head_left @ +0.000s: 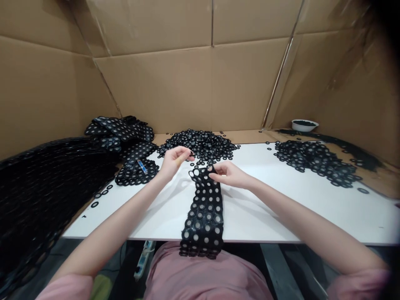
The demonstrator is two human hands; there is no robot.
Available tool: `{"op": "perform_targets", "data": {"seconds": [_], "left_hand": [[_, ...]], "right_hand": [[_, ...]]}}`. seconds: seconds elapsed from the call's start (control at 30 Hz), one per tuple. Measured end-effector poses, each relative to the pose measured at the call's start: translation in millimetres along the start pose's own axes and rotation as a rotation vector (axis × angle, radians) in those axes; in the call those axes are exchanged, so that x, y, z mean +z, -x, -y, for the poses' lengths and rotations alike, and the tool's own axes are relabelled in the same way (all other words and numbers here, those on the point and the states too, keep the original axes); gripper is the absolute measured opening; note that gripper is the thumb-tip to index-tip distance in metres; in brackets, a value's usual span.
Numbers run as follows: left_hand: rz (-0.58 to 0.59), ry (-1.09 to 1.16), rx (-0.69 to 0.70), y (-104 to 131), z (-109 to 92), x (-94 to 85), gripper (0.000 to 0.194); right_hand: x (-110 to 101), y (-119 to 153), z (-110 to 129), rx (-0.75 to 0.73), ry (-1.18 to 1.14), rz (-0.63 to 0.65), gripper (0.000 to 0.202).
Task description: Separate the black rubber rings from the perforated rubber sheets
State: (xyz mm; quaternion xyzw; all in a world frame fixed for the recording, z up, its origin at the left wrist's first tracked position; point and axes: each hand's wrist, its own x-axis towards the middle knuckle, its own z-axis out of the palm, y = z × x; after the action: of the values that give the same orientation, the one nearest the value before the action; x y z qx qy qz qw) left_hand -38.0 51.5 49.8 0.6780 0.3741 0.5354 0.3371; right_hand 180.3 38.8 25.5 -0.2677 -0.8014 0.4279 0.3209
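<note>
A strip of linked black rings (203,208) lies on the white board and hangs over its front edge toward my lap. At the strip's far right corner, my right hand (229,175) is closed, gripping its end between thumb and fingers. My left hand (178,160) is raised just left of and beyond that end, apart from the strip. Its thumb and fingers pinch a small black ring, only partly visible. Close behind both hands spreads a heap of loose black rings (200,143).
More black rings (312,160) are piled at the right, near a white bowl (304,126) of dark bits. At the left lie a folded ring sheet (125,129), a blue-labelled tool (142,166) and a large dark mass (56,187). Cardboard walls (187,83) enclose the board (265,216).
</note>
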Motion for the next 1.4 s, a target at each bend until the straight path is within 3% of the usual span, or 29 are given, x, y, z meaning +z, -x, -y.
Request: {"op": "perform_targets", "data": {"seconds": [0.2,0.3,0.4,0.53,0.73,1.4], "left_hand": [[0.120,-0.457,0.343,19,-9,14.4,0.019],[0.189,-0.528,0.478,21,-4,14.5,0.019],[0.168,-0.501,0.524,21,0,14.7,0.019],[0.132,-0.465,0.529,22,-2,20.4,0.018],[0.180,-0.538,0.475,24,-9,25.1,0.016],[0.119,-0.331,0.182,26,-8,34.5,0.028]], "right_hand": [[-1,0,-8,0.025,-0.188,-0.023,0.025],[-1,0,-8,0.009,-0.225,-0.040,0.025],[1,0,-6,0.018,-0.293,-0.063,0.026],[10,1,-4,0.054,-0.278,-0.083,0.029],[21,1,-5,-0.001,-0.014,-0.135,0.032],[21,-3,-8,0.044,0.197,-0.174,0.043]]}}
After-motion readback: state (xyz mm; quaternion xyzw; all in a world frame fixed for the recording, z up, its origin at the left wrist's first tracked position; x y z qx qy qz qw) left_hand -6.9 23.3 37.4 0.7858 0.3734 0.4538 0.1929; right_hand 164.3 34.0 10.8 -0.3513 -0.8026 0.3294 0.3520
